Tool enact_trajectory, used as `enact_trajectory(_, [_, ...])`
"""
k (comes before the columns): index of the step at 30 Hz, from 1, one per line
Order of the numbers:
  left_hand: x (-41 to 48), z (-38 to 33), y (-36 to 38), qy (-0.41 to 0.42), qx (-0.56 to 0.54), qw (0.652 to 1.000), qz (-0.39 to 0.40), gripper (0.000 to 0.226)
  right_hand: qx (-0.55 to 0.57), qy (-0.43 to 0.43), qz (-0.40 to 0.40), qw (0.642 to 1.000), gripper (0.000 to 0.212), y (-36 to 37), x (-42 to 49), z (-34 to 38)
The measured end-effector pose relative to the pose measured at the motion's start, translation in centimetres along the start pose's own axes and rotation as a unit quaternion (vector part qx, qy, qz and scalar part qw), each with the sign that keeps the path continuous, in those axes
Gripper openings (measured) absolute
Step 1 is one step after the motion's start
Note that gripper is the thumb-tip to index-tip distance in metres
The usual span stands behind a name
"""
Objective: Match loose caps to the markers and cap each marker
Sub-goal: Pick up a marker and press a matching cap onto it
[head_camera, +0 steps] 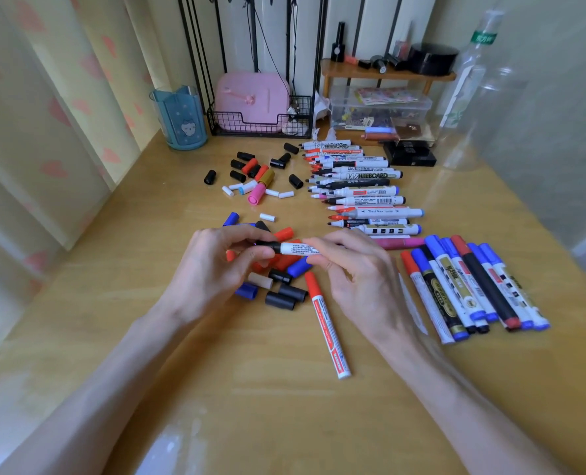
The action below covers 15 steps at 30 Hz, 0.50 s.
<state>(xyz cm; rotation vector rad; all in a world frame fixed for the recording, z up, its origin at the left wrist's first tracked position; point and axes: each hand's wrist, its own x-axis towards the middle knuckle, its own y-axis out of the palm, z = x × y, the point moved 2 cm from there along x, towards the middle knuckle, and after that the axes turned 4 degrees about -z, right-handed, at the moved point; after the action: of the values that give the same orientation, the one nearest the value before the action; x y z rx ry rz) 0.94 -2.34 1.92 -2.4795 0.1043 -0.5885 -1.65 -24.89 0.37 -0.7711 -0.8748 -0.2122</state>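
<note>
Head view, left hand [216, 265] pinching black cap [270, 247], right hand [349, 269] gripping white marker [298, 249]

The right hand [356, 269] hides the far end of the held marker [295, 249], whose small print cannot be read, while both hands cover part of the loose caps [286, 261] and the left end of the pink marker [401, 242], and the top edge cuts off the clear bottle [480, 97].
</note>
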Motion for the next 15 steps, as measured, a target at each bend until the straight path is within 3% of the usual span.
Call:
enact_trajectory(5, [0.9,3.0,-3.2,-0.044,-0.017,0.997,-0.065,0.01,-0.018,0.039,-0.076,0.996,0.039,-2.0,0.4,-1.9])
enact_trajectory(10, [1.3,4.9,-3.2,-0.038,0.123,0.991,-0.045,0.019,-0.022,0.062,-0.051,0.997,0.028,-1.6,0.4,-1.3])
enact_trajectory(15, [1.3,5.0,-2.9,-0.04,0.133,0.99,-0.04,0.016,-0.023,0.075,-0.04,0.996,0.025,-1.4,0.3,-1.4])
